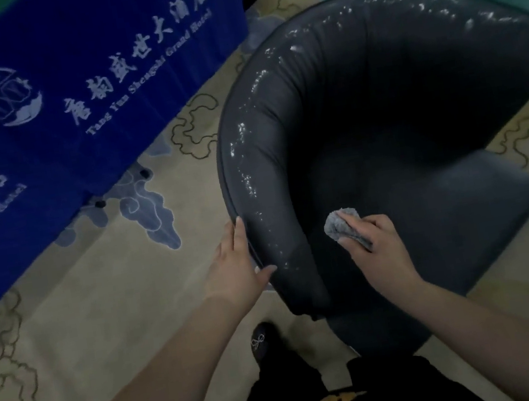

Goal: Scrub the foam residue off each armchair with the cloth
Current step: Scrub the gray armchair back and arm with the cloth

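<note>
Head view, listed by size. Patterned carpet point(105, 295): beige, cloud motifs. Blue banner point(66, 93): far left, white hotel lettering. Armchair point(386, 146): dark, rounded, centre-right, shiny wet specks along the top rim. Left hand point(235, 267): fingers straight, resting against the outer side of the near-left arm. Right hand point(374, 245): fingers curled, gripping the cloth. Cloth point(341, 224): grey, bunched, just inside the near-left arm.

Bare forearms point(164, 365), black trousers point(286, 387), black shoe point(264, 339)
</note>
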